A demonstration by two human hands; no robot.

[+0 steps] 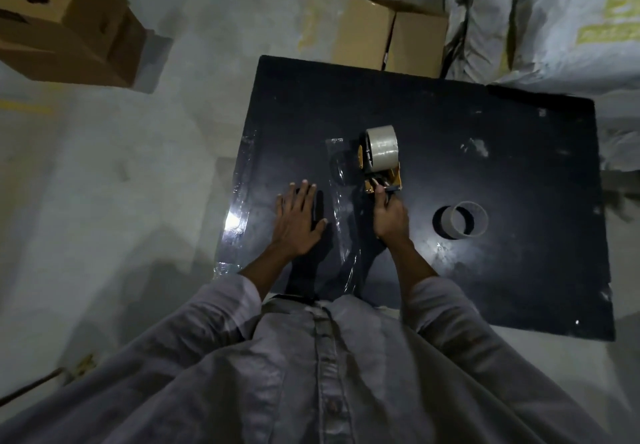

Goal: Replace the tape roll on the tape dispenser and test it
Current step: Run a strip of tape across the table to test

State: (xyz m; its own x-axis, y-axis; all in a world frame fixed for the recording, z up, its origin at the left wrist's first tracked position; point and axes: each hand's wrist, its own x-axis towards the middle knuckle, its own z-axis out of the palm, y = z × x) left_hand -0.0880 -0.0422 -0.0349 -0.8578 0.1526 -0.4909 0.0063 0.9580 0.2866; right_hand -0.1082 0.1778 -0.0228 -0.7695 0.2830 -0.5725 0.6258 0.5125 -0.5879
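A yellow tape dispenser stands on the black table, with a full roll of clear tape mounted on it. My right hand is shut on the dispenser's handle, at the near end. A strip of clear tape lies stuck on the table, running from the dispenser toward me. My left hand rests flat on the table just left of that strip, fingers spread. An empty cardboard tape core lies on its side to the right of my right hand.
Older tape strips shine along the table's left edge. Cardboard boxes stand on the floor at the far left and behind the table. Large white sacks lean at the far right.
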